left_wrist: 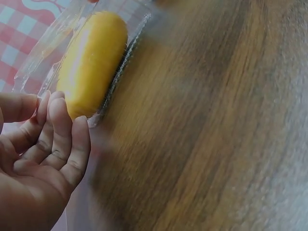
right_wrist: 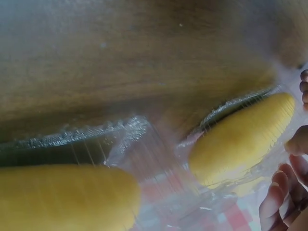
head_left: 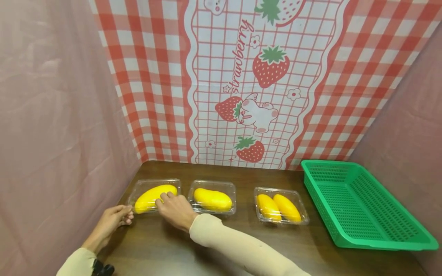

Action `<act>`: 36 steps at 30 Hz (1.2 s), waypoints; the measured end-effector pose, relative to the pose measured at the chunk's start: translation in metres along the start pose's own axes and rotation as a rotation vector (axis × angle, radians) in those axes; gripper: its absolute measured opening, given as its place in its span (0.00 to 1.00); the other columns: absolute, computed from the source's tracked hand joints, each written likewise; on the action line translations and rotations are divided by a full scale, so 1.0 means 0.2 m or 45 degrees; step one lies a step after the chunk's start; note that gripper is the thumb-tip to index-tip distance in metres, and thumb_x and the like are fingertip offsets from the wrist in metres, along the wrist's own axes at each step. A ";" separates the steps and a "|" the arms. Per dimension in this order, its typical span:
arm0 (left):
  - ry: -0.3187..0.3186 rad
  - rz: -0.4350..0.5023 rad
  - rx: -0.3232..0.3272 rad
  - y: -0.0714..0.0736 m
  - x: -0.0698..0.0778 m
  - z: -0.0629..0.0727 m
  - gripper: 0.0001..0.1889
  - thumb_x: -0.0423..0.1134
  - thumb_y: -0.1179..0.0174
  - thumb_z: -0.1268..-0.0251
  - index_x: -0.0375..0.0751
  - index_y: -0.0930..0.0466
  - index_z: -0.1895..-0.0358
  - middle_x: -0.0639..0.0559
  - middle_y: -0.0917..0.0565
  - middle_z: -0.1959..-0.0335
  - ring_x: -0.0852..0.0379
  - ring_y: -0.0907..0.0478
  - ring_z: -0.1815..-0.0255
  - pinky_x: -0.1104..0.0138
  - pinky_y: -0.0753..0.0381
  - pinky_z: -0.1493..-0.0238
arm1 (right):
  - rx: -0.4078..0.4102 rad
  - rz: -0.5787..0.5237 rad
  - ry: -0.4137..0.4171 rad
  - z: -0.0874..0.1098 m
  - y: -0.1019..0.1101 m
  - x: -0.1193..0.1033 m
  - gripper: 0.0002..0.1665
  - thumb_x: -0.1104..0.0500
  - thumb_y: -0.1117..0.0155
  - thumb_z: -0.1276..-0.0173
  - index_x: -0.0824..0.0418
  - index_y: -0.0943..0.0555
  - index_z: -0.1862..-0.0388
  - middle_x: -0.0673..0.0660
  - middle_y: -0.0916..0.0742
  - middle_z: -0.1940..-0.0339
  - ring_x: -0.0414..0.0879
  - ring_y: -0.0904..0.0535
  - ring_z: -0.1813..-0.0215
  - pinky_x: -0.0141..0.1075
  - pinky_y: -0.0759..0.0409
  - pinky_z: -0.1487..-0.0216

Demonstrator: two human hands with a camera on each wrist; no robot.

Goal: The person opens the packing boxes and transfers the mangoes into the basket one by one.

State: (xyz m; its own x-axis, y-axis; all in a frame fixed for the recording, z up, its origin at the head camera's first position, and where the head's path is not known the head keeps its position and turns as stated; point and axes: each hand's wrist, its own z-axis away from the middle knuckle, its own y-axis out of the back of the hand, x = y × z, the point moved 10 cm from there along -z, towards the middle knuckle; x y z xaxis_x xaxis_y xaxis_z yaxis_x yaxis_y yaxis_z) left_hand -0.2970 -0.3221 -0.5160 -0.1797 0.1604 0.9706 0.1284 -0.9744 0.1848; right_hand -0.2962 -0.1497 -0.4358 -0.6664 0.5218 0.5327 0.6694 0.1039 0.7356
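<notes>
In the head view, three clear plastic boxes with yellow mangoes stand in a row on the brown table. My left hand pinches the front left corner of the leftmost clear plastic box; thumb and forefinger hold the rim in the left wrist view. Inside that box lies a plump yellow mango. Over the same box's front right corner, my right hand has its fingers bent onto the plastic. Its thumb and fingertips come close together at the right wrist view's edge, where the exact grip is partly cut off.
Beside it stands a middle box with yellow mango, and farther right another box with two mangoes. A green plastic basket occupies the table's right side. Behind the brown table hangs a strawberry-print cloth.
</notes>
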 end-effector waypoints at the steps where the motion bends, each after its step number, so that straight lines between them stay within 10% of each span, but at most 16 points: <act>1: -0.002 -0.004 -0.005 0.00 0.00 0.00 0.15 0.38 0.47 0.19 0.25 0.21 0.54 0.48 0.18 0.64 0.57 0.20 0.66 0.66 0.15 0.59 | 0.007 -0.001 -0.006 0.00 0.00 0.00 0.04 0.59 0.40 0.27 0.50 0.19 0.61 0.47 0.20 0.66 0.40 0.23 0.68 0.32 0.22 0.80; 36: -0.056 -0.056 0.057 0.04 0.01 0.01 0.15 0.36 0.44 0.20 0.22 0.21 0.55 0.47 0.16 0.66 0.60 0.20 0.68 0.69 0.15 0.61 | 0.055 -0.596 -0.117 -0.01 0.03 0.11 0.10 0.60 0.33 0.36 0.56 0.26 0.73 0.47 0.27 0.76 0.36 0.31 0.74 0.22 0.31 0.78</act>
State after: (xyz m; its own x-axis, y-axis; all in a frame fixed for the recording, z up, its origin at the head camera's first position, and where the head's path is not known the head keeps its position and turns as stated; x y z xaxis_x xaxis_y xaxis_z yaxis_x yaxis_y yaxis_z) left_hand -0.2946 -0.3289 -0.5134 -0.1435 0.2107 0.9670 0.1650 -0.9583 0.2333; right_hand -0.3078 -0.1392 -0.4181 -0.8690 0.4830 0.1075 0.3186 0.3797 0.8685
